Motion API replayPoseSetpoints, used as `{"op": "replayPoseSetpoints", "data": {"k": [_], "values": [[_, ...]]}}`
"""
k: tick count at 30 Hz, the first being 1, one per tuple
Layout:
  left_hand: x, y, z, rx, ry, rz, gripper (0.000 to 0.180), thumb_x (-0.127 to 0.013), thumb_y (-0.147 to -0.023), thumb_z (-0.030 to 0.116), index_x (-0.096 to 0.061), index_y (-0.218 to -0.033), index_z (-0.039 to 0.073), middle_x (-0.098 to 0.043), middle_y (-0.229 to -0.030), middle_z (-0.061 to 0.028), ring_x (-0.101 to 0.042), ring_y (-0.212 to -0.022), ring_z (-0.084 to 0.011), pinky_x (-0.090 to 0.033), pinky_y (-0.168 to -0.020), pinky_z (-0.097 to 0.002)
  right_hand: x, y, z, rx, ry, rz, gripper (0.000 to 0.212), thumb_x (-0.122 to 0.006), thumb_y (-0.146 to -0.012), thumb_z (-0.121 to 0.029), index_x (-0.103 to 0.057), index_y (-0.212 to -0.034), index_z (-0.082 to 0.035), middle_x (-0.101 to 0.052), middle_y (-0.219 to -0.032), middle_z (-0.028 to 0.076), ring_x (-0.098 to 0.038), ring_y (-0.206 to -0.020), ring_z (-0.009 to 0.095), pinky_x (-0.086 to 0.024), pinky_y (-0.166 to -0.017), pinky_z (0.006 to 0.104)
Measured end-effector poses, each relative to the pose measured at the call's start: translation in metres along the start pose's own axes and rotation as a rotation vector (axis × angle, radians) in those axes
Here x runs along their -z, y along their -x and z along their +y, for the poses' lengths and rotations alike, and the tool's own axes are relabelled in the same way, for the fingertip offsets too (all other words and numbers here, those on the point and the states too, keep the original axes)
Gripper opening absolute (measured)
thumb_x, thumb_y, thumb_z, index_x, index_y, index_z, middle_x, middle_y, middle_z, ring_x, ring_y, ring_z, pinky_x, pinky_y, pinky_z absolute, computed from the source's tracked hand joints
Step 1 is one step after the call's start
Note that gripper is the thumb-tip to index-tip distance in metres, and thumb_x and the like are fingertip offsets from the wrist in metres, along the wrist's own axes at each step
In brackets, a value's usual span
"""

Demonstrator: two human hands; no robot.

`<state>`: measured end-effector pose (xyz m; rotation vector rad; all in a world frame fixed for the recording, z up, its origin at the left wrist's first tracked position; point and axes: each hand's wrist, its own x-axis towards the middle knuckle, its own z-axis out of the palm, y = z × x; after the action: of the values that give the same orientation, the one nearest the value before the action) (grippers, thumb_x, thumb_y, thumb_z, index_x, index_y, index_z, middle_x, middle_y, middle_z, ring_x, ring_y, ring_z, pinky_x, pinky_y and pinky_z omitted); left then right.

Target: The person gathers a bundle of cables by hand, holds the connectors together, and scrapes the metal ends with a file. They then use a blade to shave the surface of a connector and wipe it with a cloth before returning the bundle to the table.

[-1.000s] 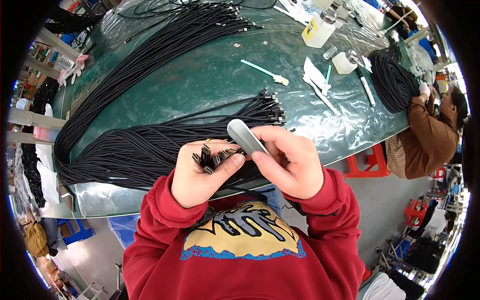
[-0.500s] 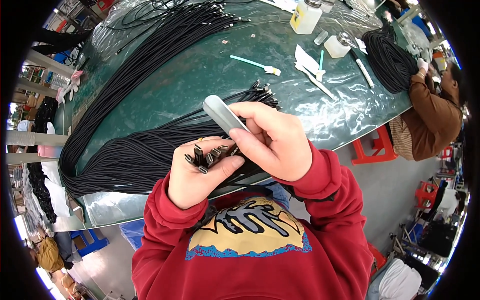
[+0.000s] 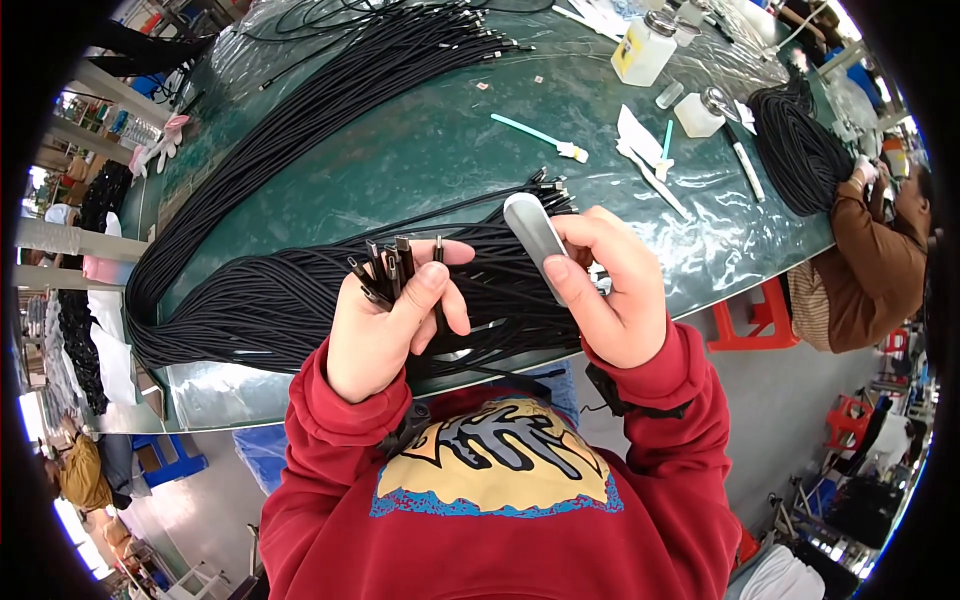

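My left hand (image 3: 375,335) is closed round several black USB cables, and their connector ends (image 3: 388,262) stick up out of the fist. One connector (image 3: 439,250) stands apart from the rest, between the thumb and fingers. A flat grey bar with a rounded end (image 3: 533,226) is pinched between thumb and fingers of my right hand (image 3: 622,285). The bar points up and away, apart from the connectors. Beneath both hands lies a thick bundle of black cables (image 3: 270,305) on the green table (image 3: 400,150). Its metal plug ends (image 3: 555,187) show just beyond the bar.
A second long cable bundle (image 3: 300,130) curves along the left. Two jars, one tall (image 3: 643,52) and one short (image 3: 700,113), stand at the far right by a white marker (image 3: 748,172) and swabs (image 3: 540,136). A co-worker (image 3: 880,250) handles coiled cables (image 3: 798,150) at the right.
My hands have moved apart: the right one, with the grey bar, has shifted right, away from the connectors. One connector now stands separate in my left hand. The view has shifted slightly.
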<state>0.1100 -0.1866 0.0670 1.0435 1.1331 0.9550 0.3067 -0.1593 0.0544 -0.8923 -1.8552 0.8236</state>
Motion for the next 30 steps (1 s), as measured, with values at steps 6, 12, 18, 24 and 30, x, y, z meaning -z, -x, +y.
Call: {"op": "replayPoseSetpoints", "data": {"k": [6, 12, 18, 24, 30], "values": [[0.009, -0.003, -0.011, -0.058, 0.030, -0.144, 0.026, -0.047, -0.084, 0.018, -0.055, -0.096, -0.003, -0.051, -0.057, -0.0006, -0.039, -0.053, -0.0040, -0.031, -0.049, -0.0195, -0.006, -0.013, 0.000, 0.068, -0.026, -0.017, 0.018, -0.054, -0.076, -0.003, -0.056, -0.093, 0.001, -0.047, -0.070, 0.005, -0.043, -0.063, 0.013, -0.036, -0.057, 0.0220], [0.009, -0.009, -0.020, -0.042, 0.408, -0.259, 0.023, -0.049, -0.082, 0.018, -0.055, -0.089, -0.002, -0.053, -0.059, -0.0031, -0.033, -0.050, -0.0047, -0.028, -0.048, -0.0196, -0.019, -0.025, -0.013, 0.156, -0.086, -0.085, 0.020, -0.054, -0.074, 0.001, -0.057, -0.093, 0.000, -0.048, -0.072, 0.006, -0.045, -0.063, 0.014, -0.037, -0.056, 0.0237], [0.017, -0.009, -0.022, -0.018, 0.483, -0.336, 0.022, -0.049, -0.081, 0.020, -0.056, -0.083, -0.001, -0.052, -0.060, -0.0026, -0.032, -0.050, -0.0049, -0.027, -0.050, -0.0189, -0.026, -0.030, -0.012, 0.242, -0.023, -0.155, 0.024, -0.056, -0.070, 0.004, -0.058, -0.094, -0.001, -0.049, -0.071, 0.006, -0.047, -0.062, 0.015, -0.039, -0.056, 0.0249], [0.028, -0.010, -0.017, -0.025, 0.394, -0.382, 0.027, -0.049, -0.082, 0.022, -0.057, -0.089, -0.003, -0.053, -0.060, -0.0026, -0.037, -0.050, -0.0055, -0.029, -0.050, -0.0202, -0.005, -0.012, 0.012, 0.145, 0.132, -0.247, 0.026, -0.057, -0.069, 0.003, -0.058, -0.095, -0.002, -0.050, -0.071, 0.006, -0.048, -0.062, 0.015, -0.039, -0.057, 0.0246], [0.015, -0.005, -0.014, -0.081, 0.255, -0.169, 0.031, -0.047, -0.084, 0.023, -0.057, -0.093, -0.005, -0.051, -0.055, -0.0008, -0.043, -0.053, -0.0072, -0.033, -0.052, -0.0210, -0.003, -0.015, 0.006, 0.096, -0.029, -0.175, 0.026, -0.057, -0.069, 0.002, -0.056, -0.096, -0.001, -0.050, -0.072, 0.007, -0.048, -0.062, 0.017, -0.038, -0.057, 0.0251]]}}
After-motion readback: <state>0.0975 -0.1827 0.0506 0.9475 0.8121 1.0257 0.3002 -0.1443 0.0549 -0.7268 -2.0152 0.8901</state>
